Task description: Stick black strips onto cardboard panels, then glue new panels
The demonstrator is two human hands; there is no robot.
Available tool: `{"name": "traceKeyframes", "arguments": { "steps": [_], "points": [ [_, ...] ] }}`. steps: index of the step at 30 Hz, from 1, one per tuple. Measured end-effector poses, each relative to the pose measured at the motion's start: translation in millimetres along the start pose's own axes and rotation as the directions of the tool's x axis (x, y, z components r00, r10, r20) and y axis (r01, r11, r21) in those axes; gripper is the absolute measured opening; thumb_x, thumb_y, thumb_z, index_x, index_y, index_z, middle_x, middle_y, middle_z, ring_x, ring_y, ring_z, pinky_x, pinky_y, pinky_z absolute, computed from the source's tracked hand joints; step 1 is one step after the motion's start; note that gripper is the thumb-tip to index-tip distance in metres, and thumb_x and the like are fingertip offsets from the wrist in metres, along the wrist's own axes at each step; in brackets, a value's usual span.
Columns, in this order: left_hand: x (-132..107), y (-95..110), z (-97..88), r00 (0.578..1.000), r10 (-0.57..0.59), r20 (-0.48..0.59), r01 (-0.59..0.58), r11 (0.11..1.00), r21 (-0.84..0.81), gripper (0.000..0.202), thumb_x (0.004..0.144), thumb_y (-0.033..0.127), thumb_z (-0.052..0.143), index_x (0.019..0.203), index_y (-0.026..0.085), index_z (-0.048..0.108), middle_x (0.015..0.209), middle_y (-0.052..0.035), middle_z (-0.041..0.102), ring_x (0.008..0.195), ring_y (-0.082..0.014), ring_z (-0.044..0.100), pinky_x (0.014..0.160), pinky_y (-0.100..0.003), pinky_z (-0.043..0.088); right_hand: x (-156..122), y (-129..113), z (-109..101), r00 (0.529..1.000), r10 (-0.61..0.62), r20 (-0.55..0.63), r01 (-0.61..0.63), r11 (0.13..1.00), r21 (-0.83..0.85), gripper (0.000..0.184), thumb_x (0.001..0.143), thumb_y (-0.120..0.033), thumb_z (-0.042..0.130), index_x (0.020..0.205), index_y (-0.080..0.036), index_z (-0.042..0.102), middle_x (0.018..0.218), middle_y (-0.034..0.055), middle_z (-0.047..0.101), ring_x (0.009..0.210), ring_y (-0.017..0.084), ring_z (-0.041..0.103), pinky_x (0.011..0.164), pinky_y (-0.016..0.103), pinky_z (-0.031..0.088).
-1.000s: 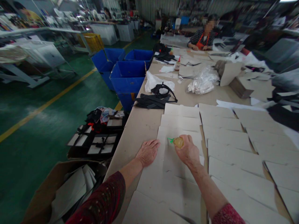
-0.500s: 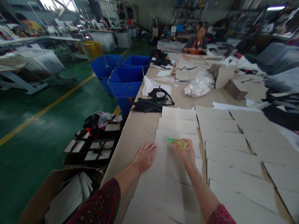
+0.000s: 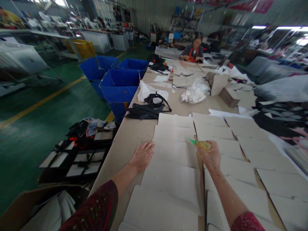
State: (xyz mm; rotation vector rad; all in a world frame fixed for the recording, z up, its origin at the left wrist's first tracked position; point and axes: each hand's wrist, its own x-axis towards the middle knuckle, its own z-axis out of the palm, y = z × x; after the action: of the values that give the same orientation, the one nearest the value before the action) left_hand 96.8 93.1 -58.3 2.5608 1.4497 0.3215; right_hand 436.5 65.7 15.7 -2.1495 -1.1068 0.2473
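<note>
My right hand (image 3: 211, 157) grips a glue bottle (image 3: 204, 145) with yellowish contents and a green nozzle. The bottle lies sideways in the fingers, its tip pointing left above the right edge of a pale cardboard sheet (image 3: 174, 149). My left hand (image 3: 143, 156) rests flat, fingers stretched out, at the left edge of the same column of overlapping sheets. More columns of cardboard sheets (image 3: 237, 166) overlap one another on the right, partly behind my right forearm.
Black strips (image 3: 144, 111), a white plastic bag (image 3: 150, 91) and a clear bag (image 3: 196, 91) lie farther up the table (image 3: 134, 133). Blue bins (image 3: 119, 85) and boxes of goods (image 3: 84, 160) stand left of it. A co-worker (image 3: 192, 53) sits at the far end.
My right hand has moved right with the glue bottle, from over the middle of the sheet to its right edge. The left hand stays flat by the sheets; the view has shifted slightly.
</note>
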Motion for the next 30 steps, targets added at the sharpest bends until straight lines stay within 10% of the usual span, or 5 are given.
{"name": "traceKeyframes", "arguments": {
  "steps": [19, 30],
  "points": [
    [0.3, 1.1, -3.5, 1.000, -0.011, 0.018, 0.011, 0.999, 0.033, 0.043, 0.098, 0.028, 0.033, 0.140, 0.029, 0.043, 0.150, 0.0014, 0.044, 0.135, -0.0213, 0.036, 0.108, -0.044, 0.031, 24.2, -25.2, -1.9, 0.956, -0.211, 0.206, 0.285, 0.839, -0.463, 0.028, 0.088, -0.043, 0.053, 0.110, -0.024, 0.053, 0.104, 0.0039, 0.055, 0.061, 0.013, 0.051, 0.054, 0.028, 0.024],
    [-0.5, 2.4, -4.4, 0.999, -0.021, 0.030, 0.021, 1.000, 0.019, 0.044, 0.097, 0.027, 0.034, 0.141, 0.030, 0.042, 0.151, 0.0018, 0.043, 0.135, -0.0211, 0.036, 0.109, -0.045, 0.029, 25.2, -11.8, 20.7, 0.984, -0.067, 0.165, 0.067, 0.998, 0.001, 0.047, 0.066, -0.052, 0.069, 0.100, -0.023, 0.057, 0.087, 0.0006, 0.063, 0.070, 0.018, 0.056, 0.062, 0.028, 0.041]
  ]
}}
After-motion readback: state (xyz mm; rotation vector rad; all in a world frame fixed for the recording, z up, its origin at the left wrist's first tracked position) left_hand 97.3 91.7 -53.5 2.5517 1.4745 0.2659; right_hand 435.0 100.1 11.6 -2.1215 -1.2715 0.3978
